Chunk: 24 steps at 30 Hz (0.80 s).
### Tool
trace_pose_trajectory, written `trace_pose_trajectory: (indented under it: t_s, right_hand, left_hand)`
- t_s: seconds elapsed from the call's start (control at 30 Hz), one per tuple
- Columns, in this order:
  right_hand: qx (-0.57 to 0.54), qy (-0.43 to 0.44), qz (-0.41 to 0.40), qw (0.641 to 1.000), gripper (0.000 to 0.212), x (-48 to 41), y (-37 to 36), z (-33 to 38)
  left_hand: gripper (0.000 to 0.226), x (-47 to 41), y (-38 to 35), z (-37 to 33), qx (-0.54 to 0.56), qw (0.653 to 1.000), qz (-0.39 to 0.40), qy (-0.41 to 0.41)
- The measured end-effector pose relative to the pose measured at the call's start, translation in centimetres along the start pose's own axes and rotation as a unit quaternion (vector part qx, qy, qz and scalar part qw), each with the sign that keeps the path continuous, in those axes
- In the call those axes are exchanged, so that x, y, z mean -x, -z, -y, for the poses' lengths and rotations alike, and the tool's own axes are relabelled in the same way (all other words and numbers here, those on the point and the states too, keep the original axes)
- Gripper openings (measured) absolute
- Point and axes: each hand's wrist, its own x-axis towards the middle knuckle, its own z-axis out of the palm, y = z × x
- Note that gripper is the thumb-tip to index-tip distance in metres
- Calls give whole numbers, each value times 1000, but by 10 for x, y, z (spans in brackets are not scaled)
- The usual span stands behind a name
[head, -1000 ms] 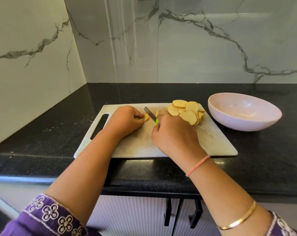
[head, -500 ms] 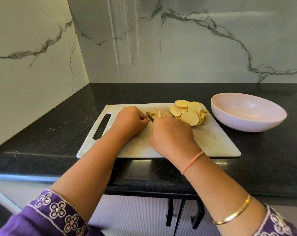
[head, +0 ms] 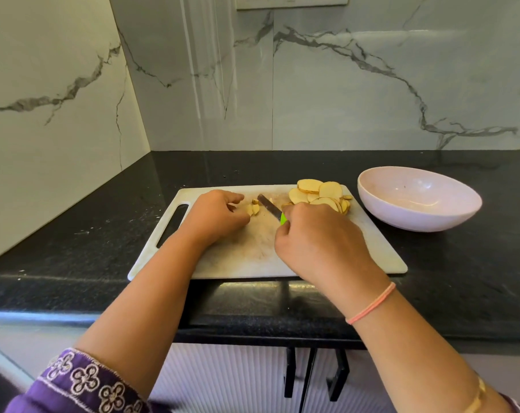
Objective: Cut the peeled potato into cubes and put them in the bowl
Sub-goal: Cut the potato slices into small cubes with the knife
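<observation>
A white cutting board (head: 381,251) lies on the black counter. A pile of round potato slices (head: 320,193) sits at its far right corner. My right hand (head: 318,236) grips a small knife (head: 269,205) with a green handle; the dark blade points up and left over the board. My left hand (head: 217,216) rests on the board with curled fingers, its fingertips holding a few small potato pieces (head: 253,208) just left of the blade. A pale pink bowl (head: 416,198) stands right of the board, with nothing in it.
The black granite counter (head: 89,248) ends at marble walls on the left and at the back. The board has a handle slot (head: 172,220) at its left end. Below the counter's front edge are white cabinet fronts with black handles (head: 309,377).
The knife blade has lifted and drawn slightly right of the small pieces. My left hand's fingers have loosened a little, so the cut pieces show more. The camera view has shifted slightly.
</observation>
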Motion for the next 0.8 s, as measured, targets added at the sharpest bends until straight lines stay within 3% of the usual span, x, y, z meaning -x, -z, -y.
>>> trace_pose_trajectory:
  t_s: [0.1, 0.37, 0.8]
  right_hand:
    - [-3, 3, 4, 1000, 24, -8, -5, 4]
    - [5, -1, 32, 999, 24, -27, -21, 18]
    - [61, 60, 27, 996, 15, 3, -21, 19]
  left_hand:
    - [42, -2, 1, 1, 17, 1000, 11, 1]
    - [13, -4, 2, 1, -5, 1000, -7, -18]
    - [19, -6, 3, 1, -42, 999, -5, -33]
